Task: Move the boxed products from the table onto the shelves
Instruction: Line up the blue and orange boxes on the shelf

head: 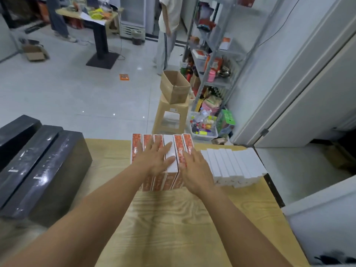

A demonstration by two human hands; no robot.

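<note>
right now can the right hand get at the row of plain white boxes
Probably yes: the right hand rests on the orange printed boxes, directly beside the plain white boxes, nothing between.

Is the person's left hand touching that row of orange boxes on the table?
Touching. The head view shows the left hand flat on top of the orange boxes.

Single head cam, looking fwd and down (wide-angle), close over the table.

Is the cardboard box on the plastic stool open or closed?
Open. The cardboard box on the stool has no flaps covering its top, and its brown inner walls are visible from above.
</note>
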